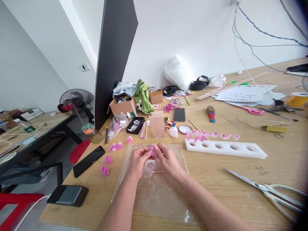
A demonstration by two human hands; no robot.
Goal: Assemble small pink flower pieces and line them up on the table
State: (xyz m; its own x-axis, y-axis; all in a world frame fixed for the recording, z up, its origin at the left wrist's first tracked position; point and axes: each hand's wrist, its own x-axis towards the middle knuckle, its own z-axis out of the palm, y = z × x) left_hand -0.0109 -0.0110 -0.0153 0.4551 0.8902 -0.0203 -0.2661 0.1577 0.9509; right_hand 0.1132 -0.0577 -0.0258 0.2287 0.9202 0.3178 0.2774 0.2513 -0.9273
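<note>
Between my fingertips is a small pink-purple petal piece (152, 149), partly hidden by the fingers. My left hand (139, 159) pinches it from one side and my right hand (167, 158) from the other. Both hands are held over a clear plastic sheet (166, 202) on the wooden table. Just below them on the sheet lie a whitish, glue-smeared patch (148, 169) and a thin wooden stick (159, 171). Several fluffy pink petal clusters (108, 159) lie to the left of the sheet.
A white block with round holes (226, 145) is on the right, pink blossoms (202, 136) behind it. Large scissors (258, 186) lie at front right. A glue bottle (173, 131) and cardboard box (157, 124) stand ahead. A black phone (89, 161) and power bank (67, 195) sit left.
</note>
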